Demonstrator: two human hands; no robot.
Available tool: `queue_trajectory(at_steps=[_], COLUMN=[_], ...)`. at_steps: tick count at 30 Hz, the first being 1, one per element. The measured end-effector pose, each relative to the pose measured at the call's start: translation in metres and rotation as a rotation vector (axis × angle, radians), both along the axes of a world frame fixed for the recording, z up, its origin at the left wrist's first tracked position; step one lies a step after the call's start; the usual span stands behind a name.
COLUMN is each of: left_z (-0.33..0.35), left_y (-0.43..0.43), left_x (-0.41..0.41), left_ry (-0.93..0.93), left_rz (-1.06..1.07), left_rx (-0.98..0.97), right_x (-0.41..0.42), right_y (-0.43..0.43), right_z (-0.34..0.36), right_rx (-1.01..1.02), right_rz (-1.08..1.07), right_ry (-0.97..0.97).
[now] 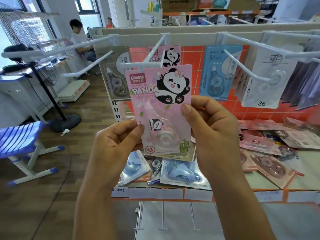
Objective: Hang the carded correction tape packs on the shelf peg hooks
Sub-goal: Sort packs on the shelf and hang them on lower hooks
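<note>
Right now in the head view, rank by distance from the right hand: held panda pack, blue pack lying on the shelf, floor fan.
1. Panda pack: pinched by the right hand.
2. Blue pack: on the shelf, just below.
3. Floor fan: far left.

I can't tell whether the peg hook tip passes through the hang hole of the pink panda pack, since the card's top edge covers it. That pack hides most of the hanging panda pack, and the fingers of the left hand and right hand vanish behind it. I find its bottom print too small to read. The dark packs at right are blurred. The lower edge cuts off both forearms.
</note>
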State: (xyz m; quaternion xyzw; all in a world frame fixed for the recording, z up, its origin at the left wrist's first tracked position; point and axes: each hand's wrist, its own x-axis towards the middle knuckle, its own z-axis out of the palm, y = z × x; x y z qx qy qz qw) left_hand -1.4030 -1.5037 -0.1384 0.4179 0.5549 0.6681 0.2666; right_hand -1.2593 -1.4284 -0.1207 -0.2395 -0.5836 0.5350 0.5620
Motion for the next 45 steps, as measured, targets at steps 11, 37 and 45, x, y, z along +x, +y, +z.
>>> queue_trajectory(at_steps=[11, 37, 45], left_z=[-0.001, -0.021, -0.043], left_y=[-0.002, 0.172, 0.181], left_x=[-0.007, -0.054, -0.053], left_ry=[0.033, -0.071, 0.039], left_rz=[-0.140, 0.094, 0.184], left_rx=[-0.098, -0.187, -0.252], right_x=[-0.004, -0.076, -0.074], right_y=[0.004, 0.163, 0.169], right_z=[0.000, 0.011, -0.003], right_rx=[-0.004, 0.236, 0.233], right_rz=[-0.001, -0.531, -0.473], right_ry=[-0.014, -0.623, -0.692])
